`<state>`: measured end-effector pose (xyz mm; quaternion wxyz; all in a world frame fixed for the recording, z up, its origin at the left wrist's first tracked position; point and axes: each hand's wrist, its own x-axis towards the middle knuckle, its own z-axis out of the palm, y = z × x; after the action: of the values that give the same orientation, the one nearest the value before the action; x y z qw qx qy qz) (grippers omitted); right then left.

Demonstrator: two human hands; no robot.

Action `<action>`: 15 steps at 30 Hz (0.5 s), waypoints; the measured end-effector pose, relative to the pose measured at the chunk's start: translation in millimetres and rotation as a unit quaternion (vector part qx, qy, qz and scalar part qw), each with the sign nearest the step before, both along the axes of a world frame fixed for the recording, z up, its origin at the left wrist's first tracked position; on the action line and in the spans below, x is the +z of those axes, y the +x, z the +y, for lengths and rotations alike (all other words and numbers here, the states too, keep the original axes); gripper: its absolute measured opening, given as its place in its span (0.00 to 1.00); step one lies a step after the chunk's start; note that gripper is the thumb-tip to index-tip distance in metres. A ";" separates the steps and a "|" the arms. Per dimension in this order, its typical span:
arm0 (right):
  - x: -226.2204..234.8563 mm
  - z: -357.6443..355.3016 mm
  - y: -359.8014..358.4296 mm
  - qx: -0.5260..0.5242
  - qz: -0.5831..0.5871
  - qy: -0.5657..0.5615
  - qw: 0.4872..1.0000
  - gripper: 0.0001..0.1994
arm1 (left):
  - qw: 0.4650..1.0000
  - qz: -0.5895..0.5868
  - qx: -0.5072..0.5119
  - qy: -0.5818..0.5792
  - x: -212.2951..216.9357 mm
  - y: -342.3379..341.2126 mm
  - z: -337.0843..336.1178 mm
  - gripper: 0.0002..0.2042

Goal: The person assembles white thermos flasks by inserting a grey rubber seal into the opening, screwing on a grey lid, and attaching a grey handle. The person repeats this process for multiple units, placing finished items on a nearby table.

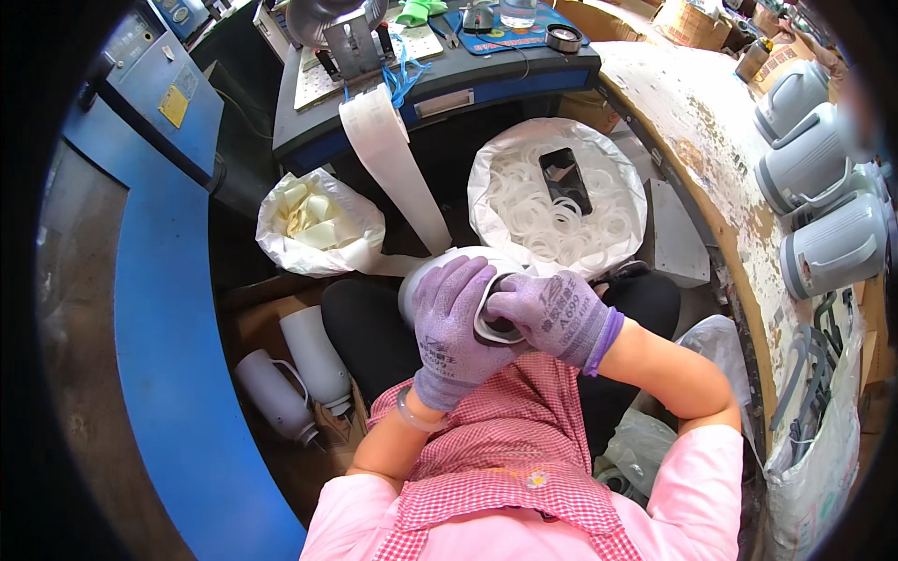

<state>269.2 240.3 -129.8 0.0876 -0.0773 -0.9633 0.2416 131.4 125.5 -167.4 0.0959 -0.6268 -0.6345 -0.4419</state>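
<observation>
A whitish jug [409, 297] lies in my lap, its round open mouth [484, 329] turned up toward me. My left hand [454, 327], in a purple work glove, is wrapped over its side next to the mouth. In a matching glove, my right hand [552, 316] has its fingers bent into the opening. Whatever those fingertips pinch is hidden inside. Beyond the jug stands a white sack [480, 187] of translucent rings [561, 234], with a black phone [566, 180] lying on them.
Left of it, a smaller bag [269, 238] holds pale scraps. A paper strip [398, 164] hangs from the desk [440, 79]. Grey jugs [832, 248] stand on the worn bench [692, 103] at right. Two jugs [276, 388] lie at lower left, beside a blue panel [173, 346].
</observation>
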 end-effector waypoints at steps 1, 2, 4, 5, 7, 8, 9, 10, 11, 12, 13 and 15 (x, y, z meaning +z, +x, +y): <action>3.3 -3.2 -0.4 0.000 -0.019 0.017 1.000 0.11 | 1.000 -0.010 0.010 -0.005 0.0 1.4 -2.4 0.39; 5.4 -5.2 0.3 -0.002 -0.038 0.035 0.999 0.11 | 1.000 -0.013 0.012 -0.003 1.4 3.1 -4.4 0.39; 6.6 -6.4 5.7 0.011 0.007 0.042 0.999 0.09 | 1.000 -0.020 0.013 0.000 5.4 5.3 -8.0 0.39; 5.5 -5.6 8.9 0.022 0.023 0.037 0.999 0.09 | 1.000 -0.012 0.007 0.002 6.5 5.9 -9.4 0.38; 12.0 -2.1 17.4 0.050 0.043 0.010 0.998 0.08 | 1.000 0.005 -0.006 0.007 9.9 4.2 -10.8 0.36; 19.1 -3.7 21.8 0.062 0.029 0.013 0.998 0.08 | 1.000 0.014 -0.013 0.003 12.3 3.7 -12.2 0.35; 26.8 -6.6 25.1 0.077 0.014 0.014 0.997 0.08 | 1.000 0.022 -0.016 -0.003 15.9 3.6 -15.7 0.35; 34.0 -10.0 27.3 0.092 -0.001 0.015 0.996 0.08 | 0.999 0.030 -0.019 -0.009 19.2 3.0 -19.0 0.34; 41.5 -16.8 30.1 0.094 -0.003 0.005 0.996 0.09 | 0.999 0.039 0.001 -0.010 21.9 3.2 -20.9 0.33; 44.6 -21.5 32.5 0.098 0.013 0.018 0.995 0.11 | 0.998 0.052 0.026 -0.005 23.9 1.1 -20.5 0.33; 40.1 -25.9 31.5 0.086 0.088 0.051 0.991 0.16 | 0.997 0.070 0.043 0.000 21.4 -6.2 -17.4 0.33; 39.1 -26.8 25.7 0.070 0.094 0.059 0.991 0.23 | 0.996 0.073 0.060 0.001 23.3 -13.0 -13.2 0.33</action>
<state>294.9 213.5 -90.7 0.1645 0.0188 -0.9665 0.1959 118.5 112.3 -144.1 0.1688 -0.6182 -0.6619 -0.3888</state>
